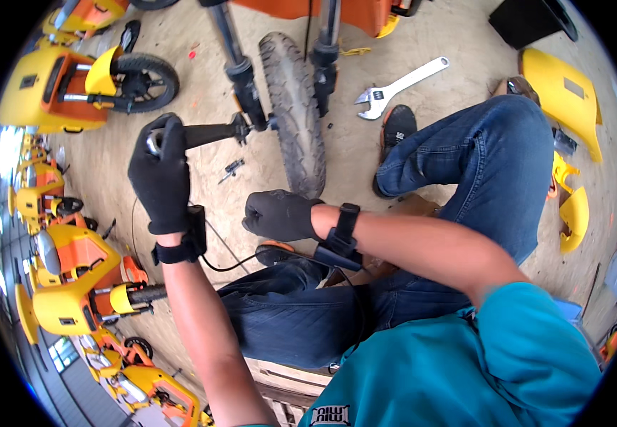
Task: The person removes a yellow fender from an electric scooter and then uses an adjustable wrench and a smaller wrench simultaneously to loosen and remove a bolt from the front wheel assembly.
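1. Black tubular tool handle (209, 133) w/ a round metal end lies roughly level, just left of the black knobby front tyre (296, 114); its far end meets the black fork leg (246, 85) by the axle.
2. Left hand (160, 174), black glove, is wrapped tight round the handle's free end, so the long axis runs from the grip rightward toward the tyre.
3. Right hand (278, 215), black glove, is balled in a fist below the tyre's lower end; can't see anything in it. Left hand is on the tool, right is apart.
4. Count: 1 handle, 1 tyre, 2 fork legs, 1 silver adjustable wrench (397, 87) on the floor right of the tyre.
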The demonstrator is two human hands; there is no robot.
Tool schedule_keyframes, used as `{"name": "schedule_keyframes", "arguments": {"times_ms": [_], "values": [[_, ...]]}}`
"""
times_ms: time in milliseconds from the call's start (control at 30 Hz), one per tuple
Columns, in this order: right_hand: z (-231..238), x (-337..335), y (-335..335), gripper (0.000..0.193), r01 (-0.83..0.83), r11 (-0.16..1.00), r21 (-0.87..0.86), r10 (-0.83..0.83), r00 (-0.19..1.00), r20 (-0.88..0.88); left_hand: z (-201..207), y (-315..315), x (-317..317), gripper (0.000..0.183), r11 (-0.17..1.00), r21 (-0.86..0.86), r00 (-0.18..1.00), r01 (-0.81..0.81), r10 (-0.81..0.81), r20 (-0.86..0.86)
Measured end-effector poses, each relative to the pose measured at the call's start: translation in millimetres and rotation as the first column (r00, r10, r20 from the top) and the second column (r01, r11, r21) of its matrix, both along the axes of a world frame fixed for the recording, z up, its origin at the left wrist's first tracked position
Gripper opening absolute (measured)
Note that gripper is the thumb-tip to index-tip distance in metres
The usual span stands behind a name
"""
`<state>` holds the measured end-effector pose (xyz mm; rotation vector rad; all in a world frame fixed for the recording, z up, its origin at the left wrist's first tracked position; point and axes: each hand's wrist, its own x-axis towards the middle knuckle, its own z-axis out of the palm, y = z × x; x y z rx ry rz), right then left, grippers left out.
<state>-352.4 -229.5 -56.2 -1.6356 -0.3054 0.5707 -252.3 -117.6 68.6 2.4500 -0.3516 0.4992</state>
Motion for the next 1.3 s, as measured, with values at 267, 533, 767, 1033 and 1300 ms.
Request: {"name": "schedule_keyframes", "arguments": {"times_ms": [267, 533, 767, 1033, 1300], "values": [[115, 19, -209, 0.019, 0.253, 0.965, -0.075, -0.191, 0.866, 0.461, 4, -6, 92, 0.023, 0.993, 0.115, 0.990, 0.024, -0.008, -0.143], [157, -6, -312, 0.029, 0.493, 0.846, 0.205, -0.519, 0.848, 0.106, -18, -7, 180, 0.021, 0.892, 0.427, 0.981, 0.149, -0.077, -0.180], [141, 9, -290, 0.026, 0.536, 0.839, 0.096, -0.537, 0.843, -0.027, -37, -12, 216, 0.035, 0.981, 0.047, 0.889, 0.186, -0.148, -0.434], [156, 31, -237, 0.021, 0.313, 0.936, -0.162, -0.331, 0.939, -0.097, -103, 0, 271, 0.027, 0.943, -0.334, 0.750, 0.015, -0.232, -0.620], [152, 51, -204, 0.030, 0.259, 0.950, -0.172, -0.248, 0.965, 0.079, -208, 37, 300, 0.029, 0.918, -0.385, 0.572, -0.096, -0.265, -0.776]]}}
